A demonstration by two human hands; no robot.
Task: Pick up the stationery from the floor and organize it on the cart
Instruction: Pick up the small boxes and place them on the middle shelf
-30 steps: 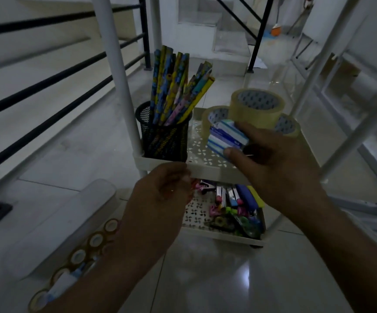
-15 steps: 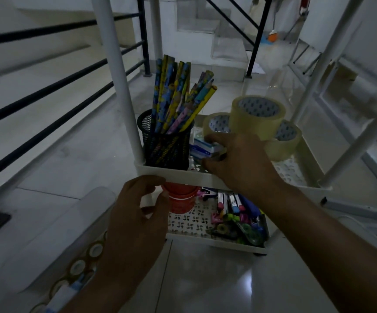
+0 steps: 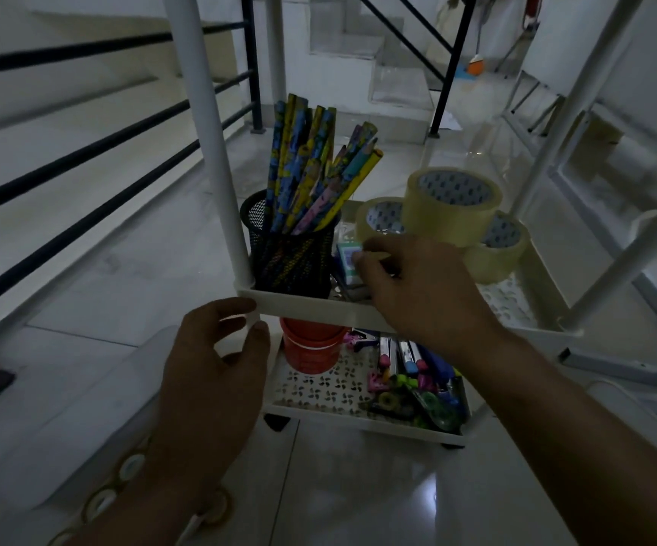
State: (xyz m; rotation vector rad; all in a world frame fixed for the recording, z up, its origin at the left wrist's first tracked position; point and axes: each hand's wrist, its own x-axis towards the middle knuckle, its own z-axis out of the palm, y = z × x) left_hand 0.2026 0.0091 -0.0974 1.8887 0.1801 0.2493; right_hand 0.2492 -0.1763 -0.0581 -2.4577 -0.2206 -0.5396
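Two hands at the cart (image 3: pixel 311 306), eraser pack just landed on the top tray.

Right hand (image 3: pixel 417 293) has come down from mid-air a second ago: the pack (image 3: pixel 348 258) it carried above the tray now sits between the pencil cup (image 3: pixel 289 256) on the left and the tape rolls (image 3: pixel 451 208) on the right. Fingertips (image 3: pixel 362 264) touching it, grip looks relaxed around it, more nudging than clamping; can't tell if it's fully let go. Left hand (image 3: pixel 216 368) open, holding nothing, near the tray's front-left corner post, where before it hung curled lower down. Red cup (image 3: pixel 311 346) and markers (image 3: pixel 409 368) on the lower tray. My read: this item is as good as placed. More tape rolls (image 3: pixel 131 466) on the floor near left, so task isn't finished.
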